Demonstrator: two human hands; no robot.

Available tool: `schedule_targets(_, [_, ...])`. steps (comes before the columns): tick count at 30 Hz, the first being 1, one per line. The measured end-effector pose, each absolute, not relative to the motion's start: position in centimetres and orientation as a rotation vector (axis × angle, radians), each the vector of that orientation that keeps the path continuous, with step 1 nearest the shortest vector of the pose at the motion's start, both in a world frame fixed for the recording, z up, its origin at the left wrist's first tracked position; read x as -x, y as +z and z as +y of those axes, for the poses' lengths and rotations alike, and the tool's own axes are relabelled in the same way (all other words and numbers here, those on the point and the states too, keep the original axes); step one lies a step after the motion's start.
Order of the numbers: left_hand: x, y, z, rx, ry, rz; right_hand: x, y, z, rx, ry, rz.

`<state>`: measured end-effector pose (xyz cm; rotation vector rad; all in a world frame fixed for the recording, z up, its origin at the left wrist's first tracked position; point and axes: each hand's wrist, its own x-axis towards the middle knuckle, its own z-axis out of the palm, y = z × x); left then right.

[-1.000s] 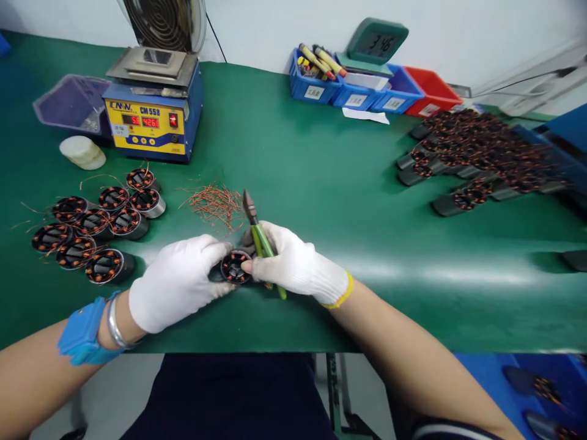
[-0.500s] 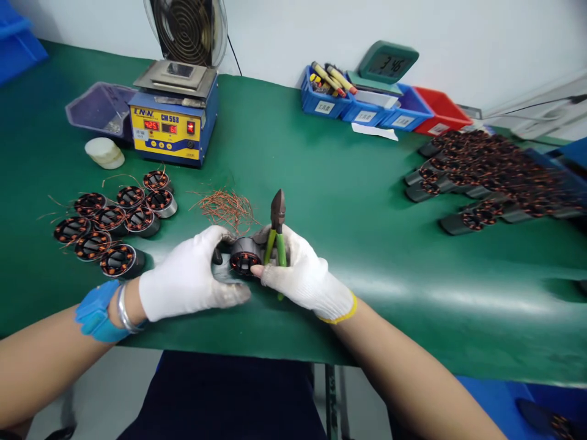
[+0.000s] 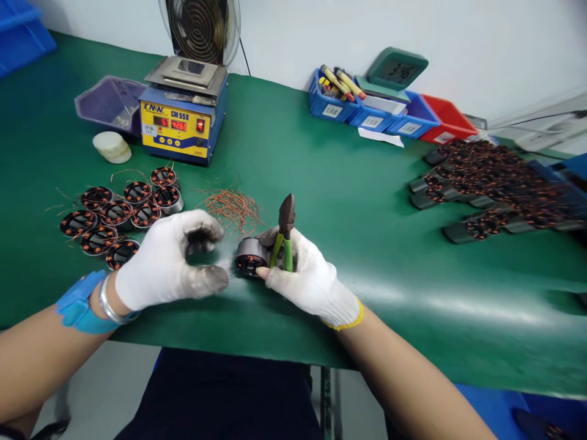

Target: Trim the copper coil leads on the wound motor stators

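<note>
The person's gloved left hand was empty, thumb and fingers spread in a wide C, apart from the wound stator just beyond its reach. The right hand was closed: its bare thumb tip pressed the stator's rim while the palm also kept green-handled diagonal cutters, blades pointing away from the body. The stator lay tilted, open face toward the person; whether it touched the green tabletop could not be told. A cluster of stators stood behind the left hand, partly covered by it. Beyond the held stator lay copper wire clippings, and farther back, a CM 558 bench unit.
</note>
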<state>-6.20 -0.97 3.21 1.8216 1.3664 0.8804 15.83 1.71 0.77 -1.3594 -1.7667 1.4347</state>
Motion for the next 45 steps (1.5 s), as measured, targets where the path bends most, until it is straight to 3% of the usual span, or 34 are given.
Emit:
schedule_targets(5, [4.6, 2.2, -0.8, -2.063, 0.639, 1.443, -15.5, 0.8, 1.9, 1.326, 1.587, -1.715])
schedule_targets(11, [6.7, 2.7, -0.4, -1.518, 1.323, 1.57, -15.2, 1.1, 2.3, 1.403, 1.719, -1.441])
schedule_targets(13, [6.9, 2.4, -0.2, -1.586, 1.125, 1.555, -15.3, 1.0, 2.4, 1.401, 1.749, -1.368])
schedule_targets(16, [5.6, 1.9, -0.4, -1.706, 0.532, 1.488, -15.3, 0.8, 2.4, 1.363, 1.767, -1.351])
schedule_targets(18, [4.3, 1.8, -0.6, -1.642, 0.464, 1.473, -15.1, 0.7, 2.2, 1.333, 1.78, -1.385])
schedule_targets(26, [6.2, 3.0, 0.1, -1.245, 1.669, 1.46, -14.6, 0.1, 1.2, 1.337, 1.818, -1.489])
schedule_targets(28, [6.9, 3.0, 0.3, -1.459, 1.404, 1.518, -14.6, 0.1, 1.2, 1.335, 1.837, -1.464])
schedule_targets(32, [5.8, 2.7, 0.1, -1.695, 0.498, 1.473, -14.6, 0.1, 1.4, 1.357, 1.854, -1.435])
schedule_targets(35, [5.0, 3.3, -0.1, -1.615, 0.597, 1.571, -14.6, -0.2, 1.3, 1.359, 1.807, -1.522])
schedule_targets(38, [6.1, 4.1, 0.1, -1.447, 1.242, 1.724, -14.7, -0.6, 1.1, 1.337, 1.811, -1.544])
schedule_targets(40, [7.3, 4.3, 0.4, -1.366, 1.449, 1.691, -14.5, -0.4, 1.0, 1.309, 1.883, -1.456])
schedule_targets(45, [6.8, 2.2, 0.2, -1.712, 0.799, 1.613, -13.7, 0.4, 1.1, 1.28, 1.971, -1.056])
